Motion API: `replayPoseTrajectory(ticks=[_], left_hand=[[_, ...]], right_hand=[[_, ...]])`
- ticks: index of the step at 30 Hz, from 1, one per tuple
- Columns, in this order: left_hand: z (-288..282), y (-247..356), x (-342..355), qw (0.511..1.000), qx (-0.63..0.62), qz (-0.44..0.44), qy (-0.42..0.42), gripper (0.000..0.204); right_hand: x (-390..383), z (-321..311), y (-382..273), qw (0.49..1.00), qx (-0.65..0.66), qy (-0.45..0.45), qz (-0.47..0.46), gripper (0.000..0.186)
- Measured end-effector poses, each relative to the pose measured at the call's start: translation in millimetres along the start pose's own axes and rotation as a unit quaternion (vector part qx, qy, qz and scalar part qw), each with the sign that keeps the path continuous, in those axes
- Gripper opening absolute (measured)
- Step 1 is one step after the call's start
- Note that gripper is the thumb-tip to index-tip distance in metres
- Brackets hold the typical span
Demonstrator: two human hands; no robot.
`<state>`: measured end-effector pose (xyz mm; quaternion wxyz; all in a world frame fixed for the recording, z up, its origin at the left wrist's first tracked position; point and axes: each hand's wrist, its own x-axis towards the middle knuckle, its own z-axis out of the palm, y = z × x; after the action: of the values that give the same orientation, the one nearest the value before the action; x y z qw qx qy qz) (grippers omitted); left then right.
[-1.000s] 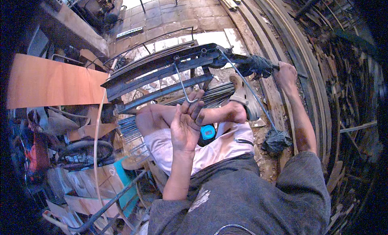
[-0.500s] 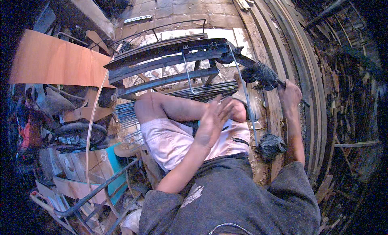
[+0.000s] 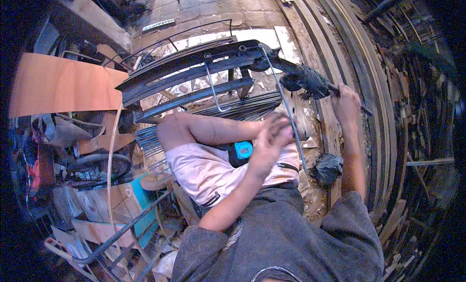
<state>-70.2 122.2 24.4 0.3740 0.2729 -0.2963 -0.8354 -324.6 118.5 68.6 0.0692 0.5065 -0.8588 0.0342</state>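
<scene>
My right hand (image 3: 346, 105) is closed round the end of a dark lever bar (image 3: 368, 111), part of which is wrapped in black plastic (image 3: 313, 82). The bar joins a dark steel bench frame (image 3: 189, 77). From the frame's right end a thin metal rod (image 3: 287, 107) slants down toward my lap. My left hand (image 3: 272, 141) is just left of this rod, its fingers smeared by motion; whether they touch it I cannot tell. A hooked rod (image 3: 212, 85) hangs in the frame. Beside my left wrist, a turquoise tape measure (image 3: 243, 149) lies between my legs.
Straight thin rods (image 3: 242, 106) lie bundled beneath the frame. Long timber beams (image 3: 335, 44) run along the right, near a crumpled black bag (image 3: 326, 169). An orange-brown board (image 3: 68, 83), a wheel (image 3: 99, 166) and a bent metal tube rack (image 3: 104, 250) crowd the left.
My left hand has moved right and away from me, toward the slanting rod, uncovering the tape measure. My right hand keeps its grip on the bar. The whole view has shifted slightly.
</scene>
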Motion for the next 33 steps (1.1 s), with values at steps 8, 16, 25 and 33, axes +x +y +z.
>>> replayPoseTrajectory(ticks=[8,16,25,33], left_hand=[[-55.7,83.8,-3.2,0.965,-0.250,0.061,0.040,0.040],[-65.5,94.1,-6.5,0.971,-0.235,0.023,0.028,0.040],[-71.0,93.2,-3.4,0.966,-0.257,0.010,0.011,0.038],[-87.9,78.9,7.4,0.982,-0.161,0.000,0.098,0.030]], right_hand=[[-8.9,8.3,6.8,0.999,-0.035,0.042,0.002,0.021],[-21.0,14.5,3.8,0.997,-0.057,0.040,0.019,0.024],[-18.2,-2.0,-1.4,0.998,-0.062,0.033,-0.007,0.037],[-64.3,-4.4,-71.4,0.911,0.412,-0.012,0.003,0.035]])
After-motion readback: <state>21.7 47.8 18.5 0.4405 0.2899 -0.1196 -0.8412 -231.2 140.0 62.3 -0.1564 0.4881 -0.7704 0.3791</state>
